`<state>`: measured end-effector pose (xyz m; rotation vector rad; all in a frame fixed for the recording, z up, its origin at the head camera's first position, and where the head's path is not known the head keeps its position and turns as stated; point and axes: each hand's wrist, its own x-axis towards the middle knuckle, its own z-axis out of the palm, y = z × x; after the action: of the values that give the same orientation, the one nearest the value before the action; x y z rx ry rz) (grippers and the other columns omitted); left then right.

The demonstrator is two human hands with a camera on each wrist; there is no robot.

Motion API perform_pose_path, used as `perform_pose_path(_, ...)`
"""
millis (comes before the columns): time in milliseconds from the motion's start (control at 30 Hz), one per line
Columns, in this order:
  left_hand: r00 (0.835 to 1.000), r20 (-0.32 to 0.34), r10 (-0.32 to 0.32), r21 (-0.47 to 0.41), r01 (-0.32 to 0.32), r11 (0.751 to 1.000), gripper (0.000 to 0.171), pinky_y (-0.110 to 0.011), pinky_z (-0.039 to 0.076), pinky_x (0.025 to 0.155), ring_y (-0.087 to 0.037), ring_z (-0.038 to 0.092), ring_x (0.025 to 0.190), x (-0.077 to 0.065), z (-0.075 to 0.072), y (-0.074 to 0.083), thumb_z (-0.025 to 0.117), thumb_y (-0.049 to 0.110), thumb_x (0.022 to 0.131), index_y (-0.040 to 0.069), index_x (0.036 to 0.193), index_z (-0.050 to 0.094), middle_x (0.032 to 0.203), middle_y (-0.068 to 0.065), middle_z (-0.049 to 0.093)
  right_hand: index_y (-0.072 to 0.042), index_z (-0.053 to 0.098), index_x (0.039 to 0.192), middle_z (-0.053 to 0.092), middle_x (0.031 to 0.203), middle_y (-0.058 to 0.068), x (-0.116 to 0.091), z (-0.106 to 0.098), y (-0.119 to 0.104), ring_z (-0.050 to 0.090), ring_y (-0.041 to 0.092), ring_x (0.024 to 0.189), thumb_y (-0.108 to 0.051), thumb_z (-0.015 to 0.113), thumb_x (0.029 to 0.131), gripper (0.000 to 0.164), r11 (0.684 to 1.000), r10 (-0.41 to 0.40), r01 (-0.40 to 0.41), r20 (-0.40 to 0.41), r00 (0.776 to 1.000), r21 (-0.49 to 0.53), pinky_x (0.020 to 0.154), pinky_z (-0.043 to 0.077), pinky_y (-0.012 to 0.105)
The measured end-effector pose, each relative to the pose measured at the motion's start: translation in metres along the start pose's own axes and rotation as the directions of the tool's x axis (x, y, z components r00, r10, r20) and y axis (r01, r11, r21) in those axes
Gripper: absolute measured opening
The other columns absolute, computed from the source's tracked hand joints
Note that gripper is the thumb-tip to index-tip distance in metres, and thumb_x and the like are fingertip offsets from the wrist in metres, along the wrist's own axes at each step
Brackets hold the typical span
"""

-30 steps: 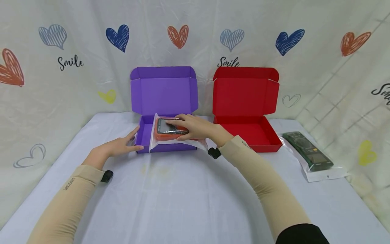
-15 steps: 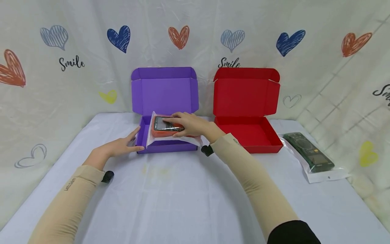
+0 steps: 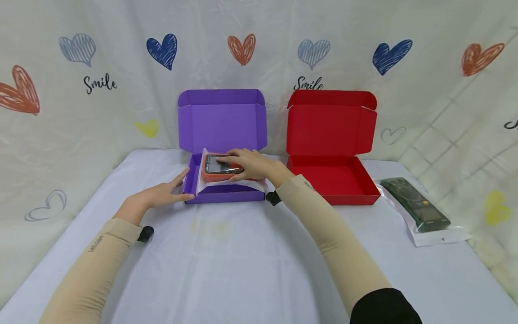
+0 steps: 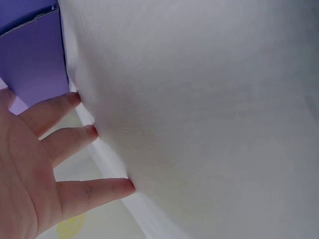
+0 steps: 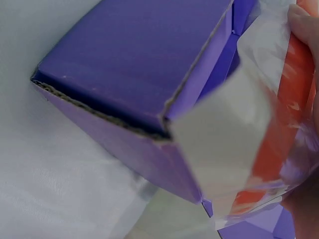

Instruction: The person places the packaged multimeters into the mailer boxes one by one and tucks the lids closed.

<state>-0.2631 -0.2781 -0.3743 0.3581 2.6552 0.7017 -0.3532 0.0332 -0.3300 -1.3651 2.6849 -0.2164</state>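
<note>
In the head view my right hand (image 3: 256,165) grips an orange multimeter (image 3: 214,176) with a dark screen, sealed in a clear and white plastic bag. The bagged meter is over the opening of a purple cardboard box (image 3: 224,196), slightly tilted, its bag edge near the front wall. The right wrist view shows the thumb on the meter's orange side (image 5: 279,119) and the bag overlapping the box's corner. My left hand (image 3: 162,193) spreads its fingers at the box's left wall, thumb at the front corner. In the left wrist view several fingertips (image 4: 127,185) touch the white tablecloth.
A red cardboard box (image 3: 336,199) stands with its lid up, right of the purple one. Farther right, a green multimeter (image 3: 417,202) in a plastic bag lies on the white-covered table (image 3: 226,270). A printed curtain (image 3: 271,27) hangs behind.
My right hand has carried the bagged orange multimeter a little left and farther back over the purple box, then nearly stopped. My left hand has stayed at the box's left side.
</note>
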Motion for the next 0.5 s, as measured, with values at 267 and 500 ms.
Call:
perform_pose_path(267, 1.000, 0.001, -0.006, 0.005, 0.006, 1.000, 0.105, -0.074, 0.020, 0.112, -0.059, 0.022, 0.144, 0.0019, 0.0017, -0.0017, 0.054, 0.068, 0.097, 0.025, 0.164, -0.014, 0.162, -0.032, 0.022, -0.033, 0.031, 0.163, 0.037, 0.158, 0.009, 0.0058, 0.0019, 0.0014, 0.040, 0.031, 0.137, -0.045, 0.070, 0.097, 0.078, 0.999, 0.000, 0.000, -0.003, 1.000, 0.037, 0.113, 0.034, 0.052)
perform_pose_path(500, 1.000, -0.004, -0.009, 0.009, 0.009, 1.000, 0.105, -0.074, 0.018, 0.113, -0.059, 0.020, 0.145, 0.0020, 0.0018, -0.0026, 0.055, 0.068, 0.097, 0.025, 0.164, -0.013, 0.163, -0.031, 0.021, -0.034, 0.030, 0.163, 0.037, 0.159, 0.009, 0.0098, 0.0057, 0.0057, 0.040, 0.030, 0.137, -0.046, 0.070, 0.096, 0.078, 0.999, 0.016, -0.016, 0.000, 1.000, 0.051, 0.114, 0.034, 0.051)
